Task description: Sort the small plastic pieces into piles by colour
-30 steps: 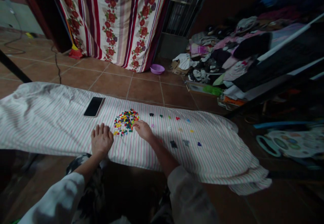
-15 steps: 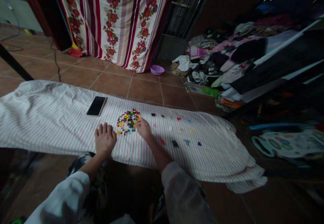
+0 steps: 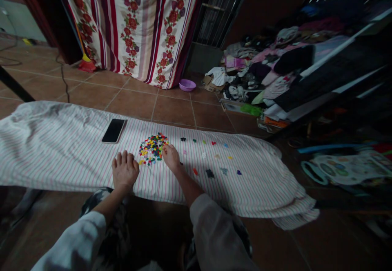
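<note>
Small pieces [image 3: 157, 143] are sitting in a mixed-colour pile on the striped cloth [image 3: 76, 150], with little groups [image 3: 210, 173] lying in rough rows to the right. From my remote feed I'm seeing hardly any change over the last second: the right hand [image 3: 170, 157] is staying at the pile's right edge, fingertips drawn together, and I'm not able to tell whether they're gripping anything. A dark piece [image 3: 181, 163] is now showing beside that wrist. I'm judging that the work is staying at the pile. Left hand [image 3: 125, 173] is resting open, palm down, nearby; phone [image 3: 114, 131] is lying beyond it.
</note>
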The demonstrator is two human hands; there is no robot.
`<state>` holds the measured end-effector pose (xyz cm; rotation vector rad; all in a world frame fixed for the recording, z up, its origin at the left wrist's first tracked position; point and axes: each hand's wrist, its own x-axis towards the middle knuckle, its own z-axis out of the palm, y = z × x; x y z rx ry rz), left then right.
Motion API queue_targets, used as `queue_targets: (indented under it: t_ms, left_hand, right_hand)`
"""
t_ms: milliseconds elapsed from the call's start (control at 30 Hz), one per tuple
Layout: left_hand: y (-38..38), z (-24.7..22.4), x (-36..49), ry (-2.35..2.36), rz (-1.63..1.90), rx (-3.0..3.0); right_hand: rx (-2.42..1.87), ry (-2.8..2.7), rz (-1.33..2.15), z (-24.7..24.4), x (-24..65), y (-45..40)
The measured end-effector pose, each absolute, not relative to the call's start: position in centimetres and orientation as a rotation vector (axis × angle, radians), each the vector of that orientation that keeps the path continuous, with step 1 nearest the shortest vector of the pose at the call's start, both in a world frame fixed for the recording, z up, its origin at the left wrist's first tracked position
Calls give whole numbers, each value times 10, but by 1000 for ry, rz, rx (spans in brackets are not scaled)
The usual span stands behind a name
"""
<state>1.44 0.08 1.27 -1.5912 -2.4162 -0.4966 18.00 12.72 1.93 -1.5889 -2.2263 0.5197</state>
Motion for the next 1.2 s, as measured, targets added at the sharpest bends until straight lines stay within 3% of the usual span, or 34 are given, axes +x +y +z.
queue_targets:
  t_ms: [267, 633, 1200]
  left_hand:
    - [0, 15, 15, -2393, -455, -1601]
    - [-1, 22, 19, -2443, -429, -1608]
    - [0, 22, 20, -2476, -444, -1593]
  right_hand:
    - [-1467, -2126, 568, 20, 179, 123]
    - [-1350, -1845, 910, 27, 205, 135]
    - [-1758, -1551, 581, 23, 321, 204]
